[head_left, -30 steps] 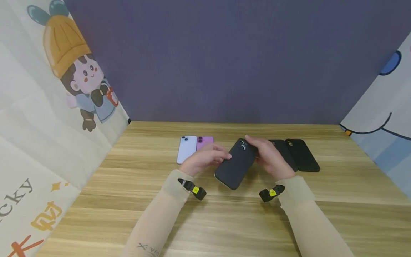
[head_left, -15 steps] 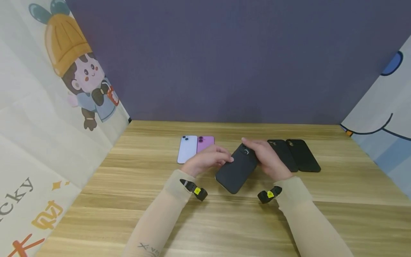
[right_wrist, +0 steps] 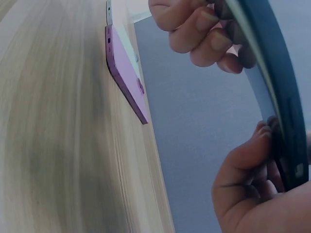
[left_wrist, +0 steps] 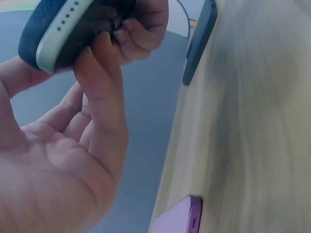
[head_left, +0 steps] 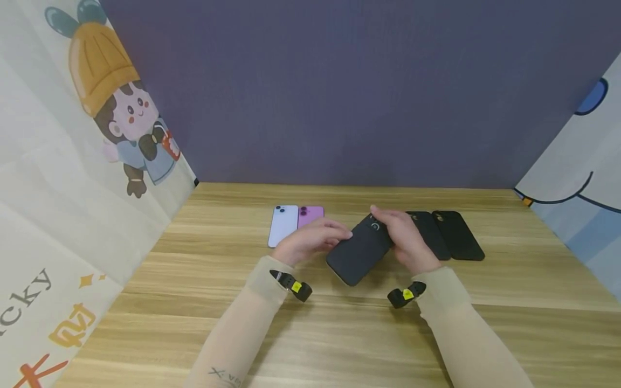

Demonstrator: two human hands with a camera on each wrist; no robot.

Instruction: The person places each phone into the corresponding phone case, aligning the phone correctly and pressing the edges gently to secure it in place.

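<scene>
Black cased phone (head_left: 360,249), lilac phone (head_left: 283,224), purple phone (head_left: 310,215), wood-grain table (head_left: 339,334)

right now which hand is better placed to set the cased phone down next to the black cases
Probably the right hand: it grips the cased phone at its camera end and lies beside the black cases. The left hand holds the phone's other side, nearer the purple phone.

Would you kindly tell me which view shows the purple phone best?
The right wrist view: the purple phone shows its whole side edge. The head view has it partly hidden by the left hand; the left wrist view catches one corner.
</scene>
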